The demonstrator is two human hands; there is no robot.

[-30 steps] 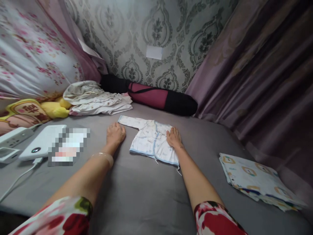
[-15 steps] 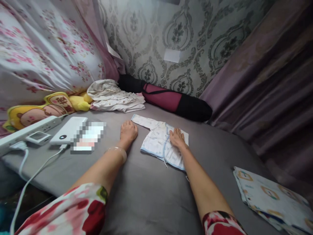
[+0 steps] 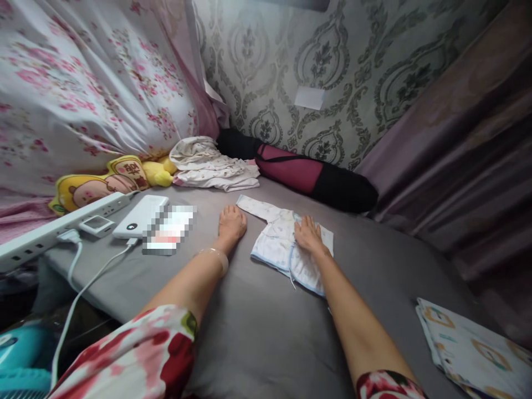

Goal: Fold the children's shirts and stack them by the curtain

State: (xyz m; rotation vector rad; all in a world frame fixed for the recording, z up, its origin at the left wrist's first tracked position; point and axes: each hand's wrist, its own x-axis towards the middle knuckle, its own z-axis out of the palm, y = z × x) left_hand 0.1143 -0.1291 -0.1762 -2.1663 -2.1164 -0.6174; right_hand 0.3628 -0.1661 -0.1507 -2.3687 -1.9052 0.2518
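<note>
A small white baby shirt (image 3: pixel 272 241) with pale blue edging and ties lies spread on the grey bed sheet (image 3: pixel 249 327). Its left sleeve stretches out toward the upper left; the right sleeve cannot be seen. My right hand (image 3: pixel 308 235) rests flat on the right side of the shirt, fingers extended, covering part of the front. Just below the left sleeve's cuff, my left hand (image 3: pixel 231 223) lies palm down on the sheet with its fingers out, grasping nothing.
Left of my arm are a power strip (image 3: pixel 62 227), a white power bank (image 3: pixel 139 219) with a cable, and a blurred rectangle. Yellow plush toys (image 3: pixel 95 185), crumpled cloth (image 3: pixel 211 166) and a black-and-maroon bag (image 3: pixel 297 169) line the back. Folded printed fabric (image 3: pixel 469 343) lies at right.
The whole view has shifted, so everything appears slightly farther right. Both hands keep nearly the same places relative to the shirt, which stays spread on the sheet.
</note>
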